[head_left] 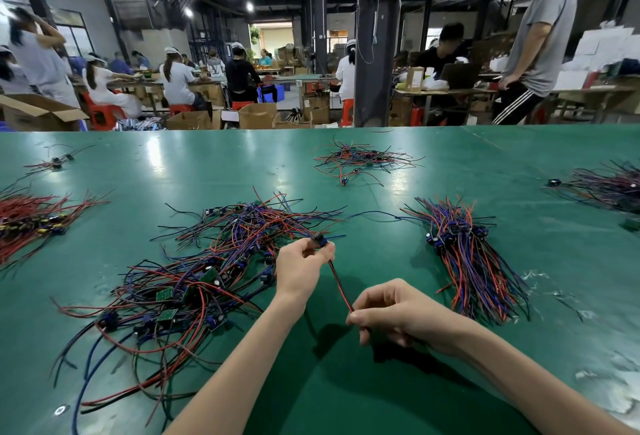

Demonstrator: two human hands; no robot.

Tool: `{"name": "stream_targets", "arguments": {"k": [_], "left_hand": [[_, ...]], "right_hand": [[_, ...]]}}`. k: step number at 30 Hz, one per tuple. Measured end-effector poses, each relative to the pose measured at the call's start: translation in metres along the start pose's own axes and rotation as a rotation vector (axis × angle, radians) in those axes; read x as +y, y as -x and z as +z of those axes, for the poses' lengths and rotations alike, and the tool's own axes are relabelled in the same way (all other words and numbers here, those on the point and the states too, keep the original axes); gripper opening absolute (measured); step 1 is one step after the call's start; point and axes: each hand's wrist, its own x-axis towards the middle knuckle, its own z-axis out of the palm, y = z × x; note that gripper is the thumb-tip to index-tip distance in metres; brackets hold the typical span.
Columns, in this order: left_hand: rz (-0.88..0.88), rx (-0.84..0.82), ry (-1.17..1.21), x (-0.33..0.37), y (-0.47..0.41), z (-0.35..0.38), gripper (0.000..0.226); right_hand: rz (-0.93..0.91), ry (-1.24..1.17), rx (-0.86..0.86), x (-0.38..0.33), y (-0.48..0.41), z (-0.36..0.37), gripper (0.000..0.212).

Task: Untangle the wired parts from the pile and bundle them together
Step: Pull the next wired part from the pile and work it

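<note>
A single wired part (337,282) is being held taut between two hands just right of the tangled pile (207,268). Its small dark component end is being pinched in the curled fingers of the left hand (304,270) at the pile's near-right edge. Its red-and-black lead is being nipped between thumb and forefinger of the right hand (391,313), a little farther from the pile and nearer the person.

The step in hand is judged to be the drawing-out of one part, with its lead being stretched straight. A blue wire is seen beyond the left hand, toward the pile; whether it belongs to the held part cannot be told.

The next move is likely calling for the part to be lifted clear and carried to the sorted bundle (464,254), which is lying well to the right of the pile. There the component end would need to be matched to the others.

Snagging is being risked by loops of the pile close beside the left hand. Elsewhere on the table (381,192), a smaller heap (360,161) is lying beyond the pile and a red-wired heap (31,223) well to its left.
</note>
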Motion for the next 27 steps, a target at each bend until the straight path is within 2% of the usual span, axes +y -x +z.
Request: {"name": "stream_targets", "arguments": {"k": [5, 10, 14, 17, 22, 27], "left_hand": [[-0.086, -0.136, 0.131, 0.006, 0.008, 0.005, 0.017], [-0.100, -0.328, 0.141, 0.007, 0.020, 0.016, 0.016], [-0.095, -0.413, 0.187, 0.006, 0.025, 0.020, 0.012], [-0.070, -0.406, 0.194, 0.006, 0.025, 0.020, 0.013], [0.031, -0.353, 0.056, 0.002, 0.024, 0.022, 0.015], [0.055, -0.157, -0.005, -0.002, 0.009, 0.013, 0.014]], "right_hand": [[-0.014, -0.018, -0.009, 0.001, -0.002, -0.002, 0.020], [0.027, -0.121, 0.182, 0.006, -0.009, -0.003, 0.029], [0.029, -0.149, 0.294, 0.008, -0.012, -0.003, 0.019], [0.018, -0.174, 0.321, 0.008, -0.013, -0.001, 0.021], [0.028, -0.187, 0.339, 0.007, -0.014, -0.001, 0.019], [0.041, -0.189, 0.295, 0.007, -0.012, 0.002, 0.016]]}}
